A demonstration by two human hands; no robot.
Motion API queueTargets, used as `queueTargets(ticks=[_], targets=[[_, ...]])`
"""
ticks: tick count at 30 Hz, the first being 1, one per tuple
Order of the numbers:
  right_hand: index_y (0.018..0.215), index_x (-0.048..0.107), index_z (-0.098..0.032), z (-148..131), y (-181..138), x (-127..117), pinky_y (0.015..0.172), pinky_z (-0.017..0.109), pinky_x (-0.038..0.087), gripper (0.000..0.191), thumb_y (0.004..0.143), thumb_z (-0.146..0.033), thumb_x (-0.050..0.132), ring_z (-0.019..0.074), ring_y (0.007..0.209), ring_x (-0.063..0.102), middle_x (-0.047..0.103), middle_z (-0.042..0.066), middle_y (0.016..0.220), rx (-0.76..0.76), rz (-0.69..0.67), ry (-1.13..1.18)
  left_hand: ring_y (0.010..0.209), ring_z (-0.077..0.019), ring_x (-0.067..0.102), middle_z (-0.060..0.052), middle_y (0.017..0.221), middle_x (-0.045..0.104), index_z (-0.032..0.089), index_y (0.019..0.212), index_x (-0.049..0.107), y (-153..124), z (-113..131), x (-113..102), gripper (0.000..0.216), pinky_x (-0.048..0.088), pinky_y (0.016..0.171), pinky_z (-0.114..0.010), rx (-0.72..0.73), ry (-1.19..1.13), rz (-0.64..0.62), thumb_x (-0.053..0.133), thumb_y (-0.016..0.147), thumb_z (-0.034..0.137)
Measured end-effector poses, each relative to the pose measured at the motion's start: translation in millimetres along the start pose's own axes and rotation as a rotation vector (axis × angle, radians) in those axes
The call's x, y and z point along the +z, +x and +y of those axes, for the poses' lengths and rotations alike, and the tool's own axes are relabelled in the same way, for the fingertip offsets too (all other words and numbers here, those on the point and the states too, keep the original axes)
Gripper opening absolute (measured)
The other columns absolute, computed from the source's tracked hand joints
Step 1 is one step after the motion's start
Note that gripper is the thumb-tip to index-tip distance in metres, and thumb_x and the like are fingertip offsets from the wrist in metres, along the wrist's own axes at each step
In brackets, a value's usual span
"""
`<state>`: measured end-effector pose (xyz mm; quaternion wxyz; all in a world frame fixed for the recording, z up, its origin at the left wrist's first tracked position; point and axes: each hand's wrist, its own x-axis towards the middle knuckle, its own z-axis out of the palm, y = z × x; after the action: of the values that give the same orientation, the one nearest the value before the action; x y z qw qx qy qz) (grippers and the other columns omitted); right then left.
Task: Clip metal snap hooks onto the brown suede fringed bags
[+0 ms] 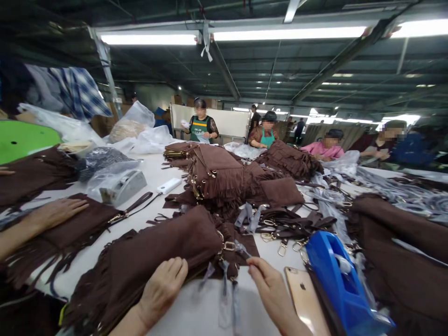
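Note:
A brown fringed handbag lies in front of me, with gold-coloured hardware at its right end. My left hand is closed on the bag's near edge, its fingers bent and their tips hidden. At the bag's right end, my right hand pinches a strap wrapped in clear plastic, close to a gold clasp. More plastic-wrapped strap ends hang between my two hands. Just right of my right hand lies a gold phone, beside a blue tape dispenser.
A co-worker's hand rests on another fringed bag at left. Brown bags are piled mid-table, near loose straps with clasps. A clear-wrapped tape dispenser and a white power bank stand left. Several people work across the table.

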<state>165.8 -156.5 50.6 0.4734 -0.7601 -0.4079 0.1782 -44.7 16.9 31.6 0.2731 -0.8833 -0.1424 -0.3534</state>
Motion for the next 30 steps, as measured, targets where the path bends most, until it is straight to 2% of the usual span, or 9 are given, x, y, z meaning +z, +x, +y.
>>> queueTargets(ticks=[3,7,9,11,14,17,21,26,30], targets=[[0.086,0.061,-0.02,10.1,-9.6,18.8,0.071,0.028,0.043,0.024,0.082,-0.03,0.039,0.018,0.078,0.059,0.064,0.004,0.081,-0.048,-0.087,-0.09,0.082,-0.0237,0.057,-0.014,0.09,0.063,0.011,0.091,0.062,-16.5,17.3,7.0,0.022,0.041,0.069,-0.035,-0.112,0.007,-0.1,0.041,0.085,0.014],[0.085,0.06,-0.019,29.3,-23.3,56.1,0.067,0.024,0.045,0.022,0.081,-0.02,0.038,0.0156,0.075,0.06,0.064,0.004,0.079,-0.17,-0.182,-0.138,0.109,-0.0386,0.048,-0.023,0.118,0.054,0.009,0.113,0.057,-20.6,18.4,-7.2,0.044,0.037,0.083,-0.054,-0.156,-0.007,-0.203,0.042,0.084,0.039],[0.085,0.06,-0.02,37.3,-29.0,73.2,0.066,0.023,0.045,0.022,0.079,-0.017,0.04,0.0154,0.073,0.061,0.064,0.004,0.078,-0.256,-0.198,-0.175,0.116,-0.0405,0.043,-0.023,0.128,0.047,0.013,0.119,0.054,-22.9,14.1,-10.8,0.044,0.034,0.088,-0.058,-0.168,0.016,-0.264,0.042,0.083,0.035],[0.086,0.06,-0.02,41.8,-32.6,83.1,0.065,0.022,0.046,0.021,0.077,-0.015,0.042,0.0154,0.074,0.061,0.064,0.003,0.077,-0.317,-0.186,-0.2,0.117,-0.0382,0.043,-0.021,0.13,0.046,0.016,0.122,0.053,-22.3,6.6,-11.2,0.041,0.038,0.087,-0.053,-0.133,0.087,-0.338,0.045,0.082,0.02],[0.087,0.059,-0.021,44.1,-34.1,82.8,0.065,0.02,0.045,0.02,0.078,-0.015,0.042,0.0136,0.073,0.061,0.063,0.002,0.077,-0.354,-0.173,-0.185,0.109,-0.034,0.051,-0.021,0.125,0.051,0.012,0.116,0.057,-12.0,-5.2,-10.4,0.045,0.045,0.073,-0.04,-0.06,0.225,-0.415,0.043,0.075,0.0],[0.088,0.057,-0.022,44.9,-34.4,75.6,0.066,0.018,0.044,0.02,0.081,-0.015,0.039,0.0115,0.074,0.061,0.063,0.001,0.078,-0.338,-0.162,-0.152,0.089,-0.0284,0.059,-0.02,0.104,0.062,0.006,0.107,0.062,1.3,-8.7,-8.4,0.04,0.046,0.059,-0.034,-0.04,0.29,-0.465,0.04,0.074,-0.003],[0.084,0.057,-0.023,45.6,-41.3,70.4,0.065,0.017,0.043,0.019,0.08,-0.016,0.039,0.0107,0.072,0.06,0.061,0.0,0.075,-0.3,-0.087,-0.114,0.069,-0.021,0.059,-0.011,0.083,0.063,0.005,0.103,0.062,11.1,-10.5,-2.2,0.041,0.048,0.058,-0.031,-0.035,0.199,-0.627,0.035,0.074,-0.006],[0.08,0.057,-0.023,50.0,-49.6,62.0,0.063,0.017,0.042,0.019,0.08,-0.02,0.039,0.0101,0.066,0.057,0.06,-0.001,0.07,-0.274,0.026,-0.078,0.085,-0.0212,0.06,-0.009,0.091,0.06,0.012,0.096,0.06,44.9,-50.2,-11.6,0.038,0.046,0.07,-0.03,-0.217,-0.002,-0.842,0.032,0.075,-0.002],[0.077,0.06,-0.024,47.4,-52.4,54.9,0.06,0.018,0.044,0.019,0.078,-0.021,0.041,0.0106,0.061,0.058,0.061,-0.002,0.066,-0.241,0.106,-0.003,0.083,-0.0214,0.061,-0.005,0.093,0.06,0.019,0.091,0.058,81.9,-90.3,-37.8,0.024,0.042,0.068,-0.03,-0.377,-0.048,-0.856,0.039,0.077,0.015]])
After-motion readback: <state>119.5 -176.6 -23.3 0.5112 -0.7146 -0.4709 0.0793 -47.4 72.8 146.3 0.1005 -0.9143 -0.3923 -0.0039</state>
